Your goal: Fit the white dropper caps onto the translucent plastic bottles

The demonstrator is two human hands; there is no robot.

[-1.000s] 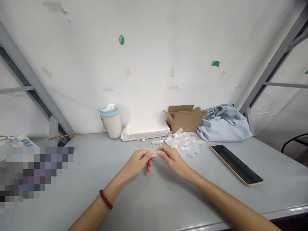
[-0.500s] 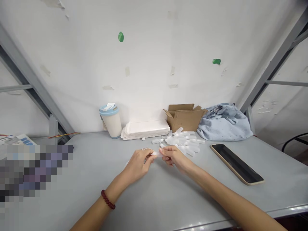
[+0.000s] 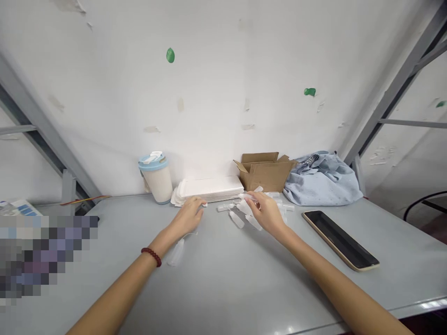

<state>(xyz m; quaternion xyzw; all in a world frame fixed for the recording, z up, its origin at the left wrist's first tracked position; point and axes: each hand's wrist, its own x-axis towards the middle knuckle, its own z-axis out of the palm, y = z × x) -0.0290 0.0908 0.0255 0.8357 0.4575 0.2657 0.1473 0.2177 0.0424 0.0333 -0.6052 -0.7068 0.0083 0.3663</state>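
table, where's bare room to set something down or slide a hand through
Bare: the near table between both forearms, and the left stretch before the cup. Crowded: the back edge, where white trays, clear tubes, box and phone sit.

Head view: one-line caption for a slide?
Left hand reaches the white tray stack; right hand picks among clear plastic tubes.

The hands are no longer joined at the table centre. The left hand (image 3: 188, 216) now lies farther back, its fingertips at the front edge of the white stack (image 3: 209, 188). The right hand (image 3: 267, 211) now sits over the tube pile (image 3: 251, 209), pinching one clear tube (image 3: 248, 197). A clear piece (image 3: 176, 253) now lies on the table (image 3: 226, 284) beside the left forearm, where none lay before.
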